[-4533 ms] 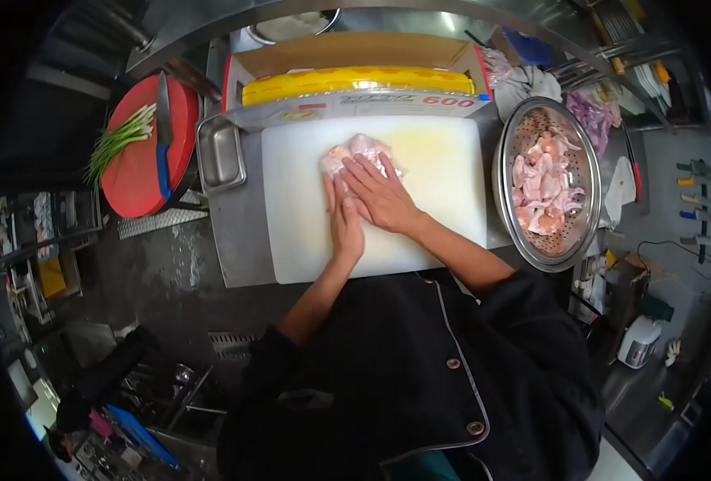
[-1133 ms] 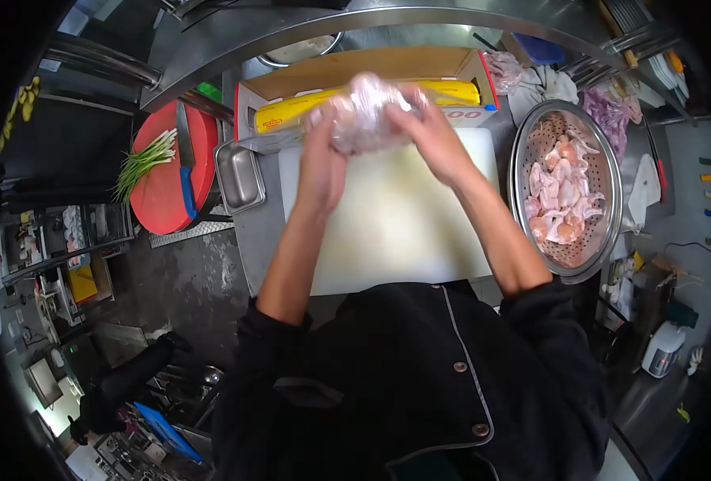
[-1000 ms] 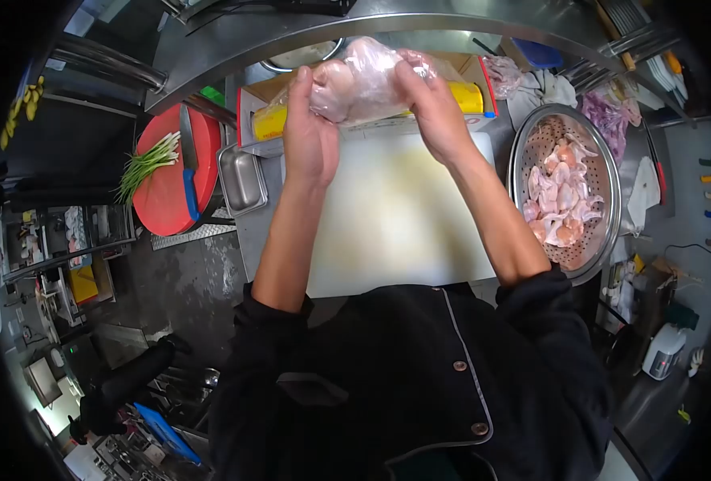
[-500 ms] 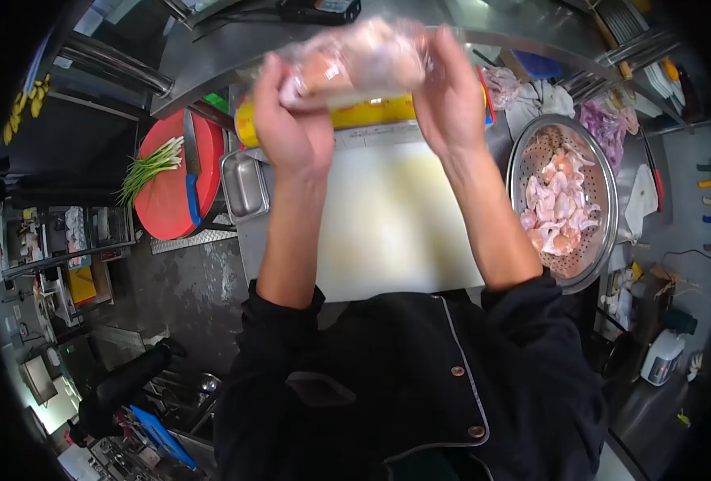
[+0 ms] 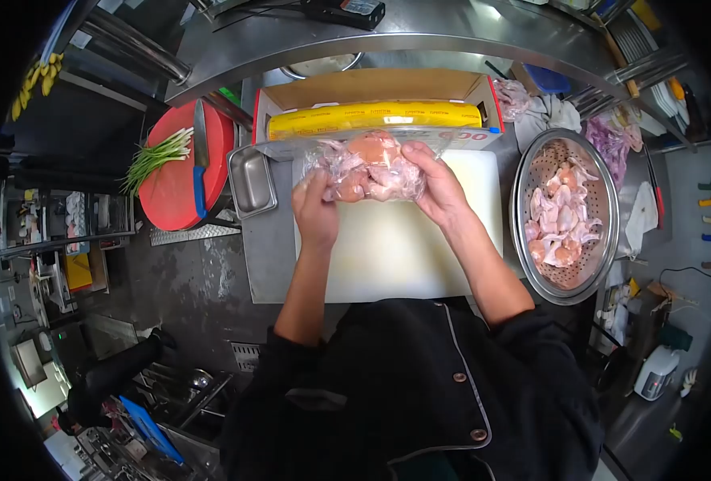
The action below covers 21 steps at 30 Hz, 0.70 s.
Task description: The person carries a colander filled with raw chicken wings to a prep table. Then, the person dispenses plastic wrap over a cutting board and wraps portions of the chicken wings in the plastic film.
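Note:
Raw chicken pieces in clear plastic film are held up between my two hands, above the near side of a cling film box. My left hand is closed on the left end of the bundle, and my right hand grips the right end, thumb on top. A white cutting board lies underneath. Just behind the bundle is the yellow cling film roll in its open cardboard box. Whether the film round the chicken still joins the roll, I cannot tell.
To the right, a perforated metal colander holds more raw chicken. A small steel pan stands left of the board. Beyond it, a red round board carries green onions and a blue-handled knife. A steel shelf overhangs the back.
Both hands have brought the wrapped chicken down and closer to me, from over the cling film roll to the box's near side. The view has shifted, showing more of the box.

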Motion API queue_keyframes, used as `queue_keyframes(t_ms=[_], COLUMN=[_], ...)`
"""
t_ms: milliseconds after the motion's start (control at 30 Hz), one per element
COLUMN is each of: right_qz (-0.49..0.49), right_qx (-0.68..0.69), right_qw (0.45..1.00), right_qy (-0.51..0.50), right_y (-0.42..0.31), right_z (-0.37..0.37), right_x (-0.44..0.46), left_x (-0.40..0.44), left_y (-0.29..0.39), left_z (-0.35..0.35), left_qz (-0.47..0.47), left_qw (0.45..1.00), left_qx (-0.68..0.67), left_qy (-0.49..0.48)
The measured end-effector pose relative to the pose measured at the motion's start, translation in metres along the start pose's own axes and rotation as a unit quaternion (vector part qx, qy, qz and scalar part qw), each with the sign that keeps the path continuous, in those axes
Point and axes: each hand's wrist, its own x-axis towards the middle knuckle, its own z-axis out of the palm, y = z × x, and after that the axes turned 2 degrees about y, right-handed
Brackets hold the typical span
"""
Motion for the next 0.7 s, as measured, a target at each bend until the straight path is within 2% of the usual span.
queue_keyframes(t_ms=[67,100,133,167,200,233,333,367,400,467,533,567,633,700], right_qz=[-0.032,-0.031,-0.037,-0.043,-0.050,-0.054,0.010,-0.034,-0.073,-0.183,-0.234,-0.234,-0.132,-0.137], right_qx=[-0.038,-0.038,-0.058,-0.079,-0.099,-0.100,-0.240,-0.413,-0.571,-0.735,-0.824,-0.826,-0.892,-0.903], right_qw=[0.999,0.999,0.998,0.996,0.994,0.993,0.971,0.909,0.814,0.627,0.462,0.462,0.413,0.406], right_qy=[0.013,0.012,0.011,0.012,0.015,0.020,0.023,0.051,0.077,0.183,0.228,0.222,0.126,0.022], right_y=[0.011,0.017,0.022,0.025,0.025,0.023,0.003,-0.015,-0.040,-0.098,-0.133,-0.136,-0.127,-0.092], right_z=[-0.023,-0.031,-0.040,-0.048,-0.052,-0.057,-0.065,-0.076,-0.090,-0.097,-0.096,-0.094,-0.082,-0.051], right_x=[0.006,0.008,0.010,0.012,0.009,0.006,-0.012,-0.020,-0.029,-0.035,-0.019,-0.003,0.035,0.075], left_x=[-0.023,-0.025,-0.025,-0.024,-0.025,-0.019,0.011,0.015,0.016,0.016,0.013,0.013,0.015,0.011], left_y=[0.001,-0.002,-0.007,-0.015,-0.023,-0.031,-0.052,-0.051,-0.047,-0.043,-0.046,-0.045,-0.041,-0.042], left_z=[-0.002,-0.003,-0.004,-0.007,-0.012,-0.016,-0.030,-0.030,-0.030,-0.033,-0.035,-0.036,-0.038,-0.034], left_qz=[0.041,0.041,-0.038,-0.117,-0.196,-0.202,-0.355,-0.358,-0.324,-0.252,-0.242,-0.227,-0.202,-0.208], left_qw=[0.981,0.981,0.997,0.991,0.962,0.961,0.932,0.930,0.942,0.958,0.960,0.963,0.969,0.968], left_qx=[0.189,0.189,0.064,-0.063,-0.189,-0.191,-0.040,-0.042,-0.005,0.071,0.080,0.092,0.102,0.105], left_qy=[0.025,0.026,0.025,0.022,0.020,0.016,-0.066,-0.072,-0.090,-0.119,-0.116,-0.113,-0.101,-0.098])
